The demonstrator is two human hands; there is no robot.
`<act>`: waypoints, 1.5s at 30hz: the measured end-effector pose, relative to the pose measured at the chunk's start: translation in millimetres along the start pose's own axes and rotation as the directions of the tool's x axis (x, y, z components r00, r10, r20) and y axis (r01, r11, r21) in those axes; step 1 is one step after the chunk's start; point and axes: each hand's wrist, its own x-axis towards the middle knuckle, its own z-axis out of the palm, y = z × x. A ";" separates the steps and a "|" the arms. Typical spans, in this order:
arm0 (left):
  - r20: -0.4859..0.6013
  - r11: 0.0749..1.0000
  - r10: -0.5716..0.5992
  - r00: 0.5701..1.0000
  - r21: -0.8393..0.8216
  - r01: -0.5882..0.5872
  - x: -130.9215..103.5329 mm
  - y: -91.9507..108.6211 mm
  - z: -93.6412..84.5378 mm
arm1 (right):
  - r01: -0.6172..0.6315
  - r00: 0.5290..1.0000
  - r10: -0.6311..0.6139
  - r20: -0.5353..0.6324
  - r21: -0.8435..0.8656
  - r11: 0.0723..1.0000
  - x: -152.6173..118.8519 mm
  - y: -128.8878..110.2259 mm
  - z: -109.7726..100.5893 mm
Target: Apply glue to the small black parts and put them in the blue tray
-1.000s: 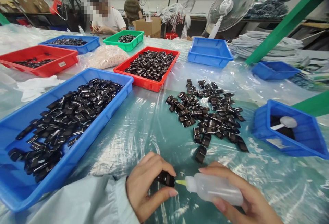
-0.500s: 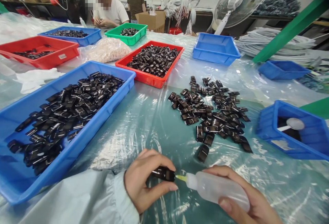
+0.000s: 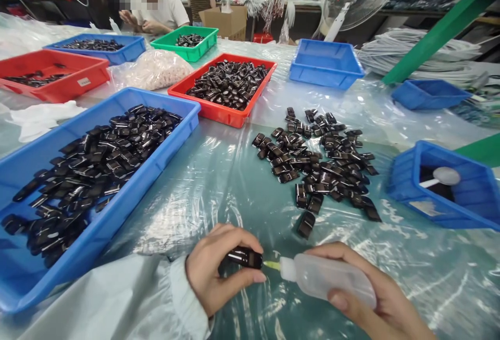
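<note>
Between thumb and fingers, my left hand grips a small glossy black plastic casing, one end pointing right. My right hand is wrapped round a translucent squeeze bottle lying nearly level. Its yellow-green nozzle tip is at the right end of the casing; whether they touch I cannot tell. Beyond my hands, a loose pile of similar black casings lies on the plastic-covered table, with a single casing nearest me.
At left stands a large blue tray of black pieces. Farther back are a red tray, a green tray and a bag of pale bits. A blue bin with a small scoop sits right. A person sits across the table.
The view has shifted slightly, so the trays and pile sit a little higher and farther left. Both hands keep their holds, with the nozzle still at the casing's end.
</note>
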 end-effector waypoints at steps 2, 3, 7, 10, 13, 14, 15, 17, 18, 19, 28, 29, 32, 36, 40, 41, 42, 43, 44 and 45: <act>0.002 1.000 0.000 1.000 0.001 0.000 -0.6 0.0 0.0 | 0.045 0.997 -0.041 0.059 -0.064 0.997 1.6 1.0 -4.3; 0.004 1.000 -0.001 1.000 0.003 0.001 -0.8 0.0 0.0 | 0.063 0.995 -0.055 0.083 -0.091 0.994 2.4 1.2 -6.2; 0.014 1.000 0.017 1.000 0.016 -0.017 -0.8 -0.6 -0.1 | 0.081 0.991 -0.064 0.116 -0.142 0.987 4.1 -1.3 -9.9; 0.012 0.999 0.033 0.999 0.017 -0.034 -0.7 -0.9 -0.4 | 0.078 0.990 -0.059 0.126 -0.145 0.986 4.5 -3.8 -9.4; 0.015 0.999 0.027 1.000 0.025 -0.027 -0.8 -1.1 -0.5 | 0.083 0.990 -0.063 0.129 -0.154 0.985 3.7 -3.5 -8.5; 0.017 0.999 0.025 1.000 0.028 -0.025 -0.8 -1.1 -0.5 | 0.089 0.990 -0.069 0.125 -0.160 0.983 3.1 -2.7 -8.3; 0.019 0.999 0.025 1.000 0.030 -0.025 -0.7 -1.1 -0.5 | 0.095 0.990 -0.075 0.123 -0.163 0.982 2.4 -1.8 -8.1; 0.024 0.999 0.023 0.999 0.034 -0.024 -0.6 -1.2 -0.8 | 0.098 0.989 -0.078 0.122 -0.171 0.980 1.0 0.5 -8.1; 0.026 0.999 0.020 0.999 0.037 -0.021 -0.5 -1.2 -0.9 | 0.089 0.990 -0.069 0.122 -0.171 0.981 0.4 1.7 -8.2; 0.028 0.999 0.015 0.999 0.040 -0.017 -0.4 -1.1 -1.1 | 0.080 0.991 -0.060 0.121 -0.169 0.982 -0.2 2.8 -8.3; 0.045 0.998 0.029 0.999 0.058 -0.032 -0.2 -2.5 -2.0 | 0.111 0.990 -0.094 0.106 -0.165 0.980 0.3 3.5 -7.5; 0.049 0.997 0.034 0.998 0.060 -0.037 -0.3 -3.3 -1.9 | 0.123 0.989 -0.107 0.104 -0.163 0.979 0.9 2.4 -7.0; 0.068 0.994 0.053 0.996 0.093 -0.060 -0.2 -6.2 -1.4 | 0.136 0.988 -0.121 0.099 -0.159 0.978 2.3 -0.8 -6.0; 0.125 0.976 0.128 0.984 0.162 -0.147 -0.1 -7.5 0.0 | 0.141 0.988 -0.128 0.090 -0.154 0.978 1.1 -1.6 -6.8; 0.110 0.961 0.162 0.981 0.208 -0.182 -2.6 -3.2 1.2 | 0.168 0.984 -0.155 0.084 -0.171 0.971 0.5 1.2 -9.3; 0.104 0.961 0.161 0.981 0.209 -0.180 -3.4 -2.2 1.2 | 0.175 0.983 -0.163 0.079 -0.181 0.968 1.0 1.9 -10.0; 0.101 0.964 0.152 0.983 0.205 -0.170 -4.1 -1.7 1.1 | 0.180 0.983 -0.169 0.070 -0.192 0.965 1.5 2.3 -10.5; 0.101 0.968 0.137 0.985 0.198 -0.155 -4.7 -1.6 0.9 | 0.180 0.983 -0.172 0.058 -0.201 0.963 2.1 2.5 -11.0; 0.102 0.973 0.118 0.988 0.189 -0.136 -5.1 -2.2 0.8 | 0.179 0.984 -0.174 0.046 -0.207 0.962 2.7 2.5 -11.4; 0.101 0.977 0.104 0.989 0.176 -0.120 -5.2 -3.2 0.7 | 0.176 0.984 -0.172 0.036 -0.210 0.962 3.1 2.1 -11.6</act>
